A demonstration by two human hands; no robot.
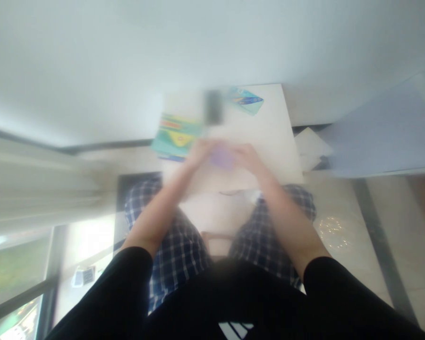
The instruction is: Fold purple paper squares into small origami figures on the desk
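A small purple piece of paper is held between my two hands above the white table. My left hand has its fingers closed at the paper's left side. On the opposite side, my right hand grips it too, with bent fingers. The picture is hazy here, so folds and exact fingertip positions cannot be made out. Beside my left hand lies a green and yellow packet, its print blurred.
A dark rectangular object lies at the table's back, with a light blue packet to its right. The wall rises behind the table. A bluish-grey panel stands at the right, and a window at the lower left.
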